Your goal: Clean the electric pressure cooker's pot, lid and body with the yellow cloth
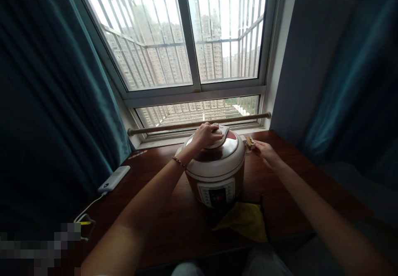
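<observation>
A round white and brown electric cooker (214, 174) stands upright on the dark red wooden table (158, 189), its lid closed and its dark control panel facing me. My left hand (207, 135) rests on top of the lid, fingers wrapped over the knob (217, 130). At the cooker's right side, my right hand (264, 149) pinches a small tan, box-like piece (249, 142) beside the side handle. Whether that piece is joined to the cooker, I cannot tell.
A yellow cloth (245, 222) with dark edging lies before the cooker. On the left are a white power bank (114, 178) and its white cable (90, 204). Behind the table runs a horizontal rail (174, 127) below the window. Blue curtains hang on both sides.
</observation>
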`<act>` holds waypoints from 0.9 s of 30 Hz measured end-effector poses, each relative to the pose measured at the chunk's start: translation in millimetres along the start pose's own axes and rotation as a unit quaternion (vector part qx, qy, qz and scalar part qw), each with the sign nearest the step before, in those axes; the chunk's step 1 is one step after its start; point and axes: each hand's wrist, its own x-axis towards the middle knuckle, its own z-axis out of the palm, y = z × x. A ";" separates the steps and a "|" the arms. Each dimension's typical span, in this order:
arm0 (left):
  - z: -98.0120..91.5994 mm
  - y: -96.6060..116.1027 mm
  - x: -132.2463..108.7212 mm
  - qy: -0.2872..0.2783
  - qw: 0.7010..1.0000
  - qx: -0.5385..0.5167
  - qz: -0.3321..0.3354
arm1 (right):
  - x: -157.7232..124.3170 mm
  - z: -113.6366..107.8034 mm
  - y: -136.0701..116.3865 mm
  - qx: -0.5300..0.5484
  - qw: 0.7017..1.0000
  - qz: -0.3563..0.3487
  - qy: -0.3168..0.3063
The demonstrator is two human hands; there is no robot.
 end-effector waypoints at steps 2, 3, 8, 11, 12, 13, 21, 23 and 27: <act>-0.5 5.4 -0.1 -0.001 0.999 0.016 -0.029 | -1.9 2.6 -1.6 0.030 0.999 0.019 -0.007; -0.6 8.5 0.2 -0.002 0.999 0.024 -0.046 | -2.4 3.0 -2.1 0.039 0.999 0.026 -0.007; -1.2 24.5 1.6 -0.013 0.992 0.046 -0.113 | -0.5 3.3 0.6 0.030 0.999 0.031 0.006; -3.4 29.2 -1.0 -0.014 0.993 0.040 -0.112 | -1.0 7.3 1.8 -0.001 1.000 0.009 0.020; -5.2 29.0 -2.6 -0.015 0.994 0.034 -0.103 | -2.3 9.7 1.0 -0.013 1.000 0.000 0.026; -7.8 27.3 -4.5 -0.018 0.995 0.029 -0.090 | -4.2 12.5 -0.5 -0.025 0.999 -0.008 0.031; -35.1 -52.4 -46.8 0.084 0.947 -0.237 -0.201 | -16.1 29.8 -13.8 -0.026 0.998 0.016 0.047; -34.2 -80.6 -68.1 0.084 0.913 -0.264 -0.300 | -10.8 28.2 -13.2 0.001 0.995 0.075 0.064; -24.6 -114.0 -106.3 0.013 0.822 -0.384 -0.420 | 7.0 24.8 -12.2 0.078 0.972 0.211 0.074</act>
